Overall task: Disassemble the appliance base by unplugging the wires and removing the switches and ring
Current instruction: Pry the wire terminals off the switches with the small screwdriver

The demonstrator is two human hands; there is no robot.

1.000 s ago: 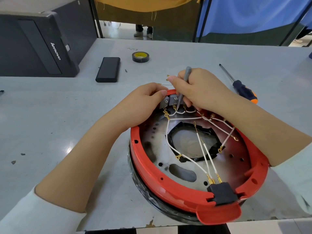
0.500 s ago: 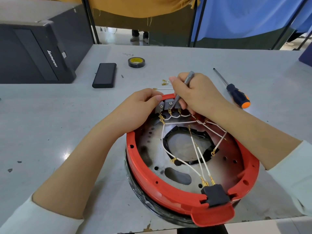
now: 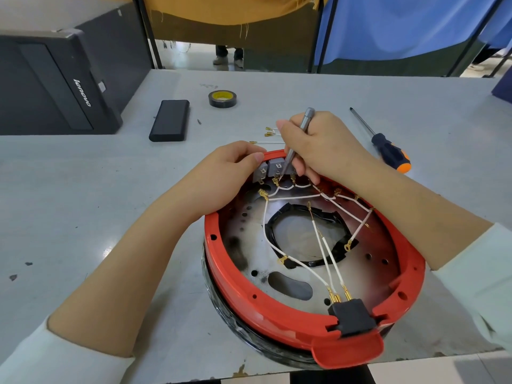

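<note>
One round red plastic appliance base (image 3: 277,309) with a bare metal floor sits lower centre-right on the grey table (image 3: 83,189); inside are several thin white wires with brass terminals (image 3: 279,252), one black plug block (image 3: 352,317) and at least two grey box switches (image 3: 274,167) at the far rim. Left hand (image 3: 221,176) curls over that rim beside the switches, while right hand (image 3: 321,145) grips one slim grey metal tool (image 3: 300,134), tip at a switch terminal. Upper frame: one black tape roll (image 3: 221,98), one flat black rectangular case (image 3: 169,120), one orange-black screwdriver (image 3: 385,148).
</note>
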